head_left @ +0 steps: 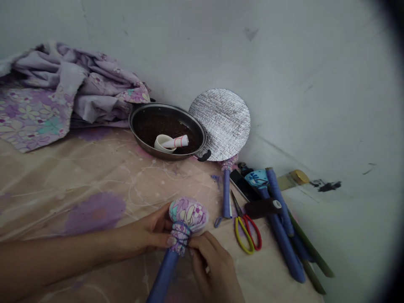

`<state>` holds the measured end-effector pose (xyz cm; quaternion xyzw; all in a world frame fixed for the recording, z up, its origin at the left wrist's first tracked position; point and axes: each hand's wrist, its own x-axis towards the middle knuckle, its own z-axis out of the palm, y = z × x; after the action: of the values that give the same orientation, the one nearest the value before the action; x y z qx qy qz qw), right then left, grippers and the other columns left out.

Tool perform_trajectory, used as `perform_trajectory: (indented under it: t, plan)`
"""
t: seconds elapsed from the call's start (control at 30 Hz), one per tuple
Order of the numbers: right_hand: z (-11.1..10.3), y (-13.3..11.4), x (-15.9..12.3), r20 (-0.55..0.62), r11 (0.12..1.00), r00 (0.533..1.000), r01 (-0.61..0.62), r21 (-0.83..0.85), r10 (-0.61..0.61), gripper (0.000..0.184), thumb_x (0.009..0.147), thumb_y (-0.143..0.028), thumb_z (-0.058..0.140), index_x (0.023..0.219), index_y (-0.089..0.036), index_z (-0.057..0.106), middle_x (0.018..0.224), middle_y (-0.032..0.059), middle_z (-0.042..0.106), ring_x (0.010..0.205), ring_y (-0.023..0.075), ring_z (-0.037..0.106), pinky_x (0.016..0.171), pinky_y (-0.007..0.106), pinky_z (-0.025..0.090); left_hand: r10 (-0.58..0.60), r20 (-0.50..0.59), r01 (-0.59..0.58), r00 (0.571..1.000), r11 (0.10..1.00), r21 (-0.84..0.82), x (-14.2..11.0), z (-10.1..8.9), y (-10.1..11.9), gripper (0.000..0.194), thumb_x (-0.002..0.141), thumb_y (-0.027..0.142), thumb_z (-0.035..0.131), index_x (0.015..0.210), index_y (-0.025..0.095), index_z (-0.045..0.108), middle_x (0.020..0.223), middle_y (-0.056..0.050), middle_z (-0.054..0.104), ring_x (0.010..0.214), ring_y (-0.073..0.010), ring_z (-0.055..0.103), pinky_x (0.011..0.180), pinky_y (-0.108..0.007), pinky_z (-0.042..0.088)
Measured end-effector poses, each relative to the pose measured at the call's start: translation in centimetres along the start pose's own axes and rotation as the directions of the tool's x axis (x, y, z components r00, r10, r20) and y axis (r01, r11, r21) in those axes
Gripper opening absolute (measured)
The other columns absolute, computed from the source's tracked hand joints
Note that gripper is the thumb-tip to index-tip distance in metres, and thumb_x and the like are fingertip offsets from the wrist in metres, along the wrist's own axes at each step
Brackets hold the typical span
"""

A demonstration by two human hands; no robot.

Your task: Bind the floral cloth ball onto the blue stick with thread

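In a pan [147,147], a cup [160,143] holds a roll [180,142]; left grip [148,235] clasps padded stick [187,211], right grip [216,261] pinches cord [182,242]

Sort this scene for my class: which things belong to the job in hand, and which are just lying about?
In the job:
- blue stick with flowered head
- cord around its neck
- probably scissors and matching cloth

Likely just lying about:
- pan, cup inside
- silver disc
- gold-lidded jar
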<state>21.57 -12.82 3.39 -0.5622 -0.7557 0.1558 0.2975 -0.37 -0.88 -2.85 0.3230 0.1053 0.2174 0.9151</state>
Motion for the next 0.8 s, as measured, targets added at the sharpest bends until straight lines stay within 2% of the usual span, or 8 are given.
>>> perform_trajectory:
  t: [0.13,0.27,0.43,0.53,0.7,0.8]
  plan:
    - [-0.2,0.4,-0.3,0.020,0.999,1.000,0.018,-0.050,-0.017,0.040,0.110,0.002,0.055,0.118,-0.027,0.081,0.105,0.0051,0.085,0.090,0.0203,0.086,0.084,0.024,0.067,0.009,0.006,-0.009,1.000,1.000,0.005,0.0,-0.2,-0.1,0.075,0.090,0.037,0.113,0.155,0.034,0.076,0.126,0.001,0.087,0.110,-0.0188,0.078,0.093,-0.026,0.057]
    - [0.0,0.9,-0.4,0.048,0.997,0.998,0.033,-0.070,-0.029,0.043,0.112,0.002,0.053,0.121,-0.028,0.082,0.108,0.0048,0.086,0.093,0.0203,0.088,0.085,0.023,0.067,-0.012,0.000,0.012,1.000,1.000,0.004,0.0,-0.4,-0.2,0.082,0.089,0.038,0.113,0.160,0.035,0.071,0.132,-0.001,0.086,0.112,-0.0192,0.078,0.095,-0.027,0.059]
    - [0.6,0.8,-0.4,-0.010,0.996,1.000,-0.003,-0.084,0.002,0.042,0.116,0.001,0.049,0.116,-0.028,0.079,0.106,0.0033,0.085,0.090,0.0197,0.086,0.082,0.022,0.064,-0.032,-0.006,0.031,0.999,0.999,-0.016,0.1,-0.4,-0.1,0.079,0.088,0.036,0.113,0.156,0.031,0.073,0.121,0.001,0.087,0.104,-0.0169,0.077,0.090,-0.025,0.058]
    - [1.0,0.8,-0.7,-0.045,0.995,0.999,-0.031,-0.098,0.027,0.039,0.116,0.000,0.052,0.115,-0.028,0.079,0.108,0.0039,0.084,0.093,0.0217,0.086,0.082,0.024,0.062,-0.032,-0.010,0.032,0.999,0.999,-0.023,0.0,-0.4,-0.3,0.078,0.089,0.036,0.113,0.156,0.032,0.073,0.121,0.001,0.087,0.103,-0.0167,0.077,0.090,-0.026,0.059]
    - [1.7,1.5,-0.7,-0.136,0.996,0.988,0.062,-0.065,-0.071,0.040,0.114,0.003,0.053,0.120,-0.029,0.075,0.102,-0.0001,0.083,0.082,0.0183,0.082,0.075,0.021,0.060,-0.059,-0.038,0.059,0.998,0.998,-0.013,-0.3,-0.5,-0.4,0.085,0.085,0.037,0.114,0.160,0.035,0.072,0.123,0.001,0.088,0.103,-0.0184,0.079,0.091,-0.027,0.062]
    - [1.9,1.4,-0.4,-0.161,0.997,0.985,0.054,-0.048,-0.061,0.039,0.111,0.003,0.053,0.114,-0.030,0.073,0.097,-0.0017,0.081,0.076,0.0173,0.080,0.071,0.020,0.059,-0.062,-0.035,0.061,0.997,0.998,-0.014,-0.4,-0.5,-0.3,0.086,0.086,0.039,0.113,0.161,0.036,0.071,0.125,0.001,0.087,0.108,-0.0195,0.080,0.094,-0.030,0.062]
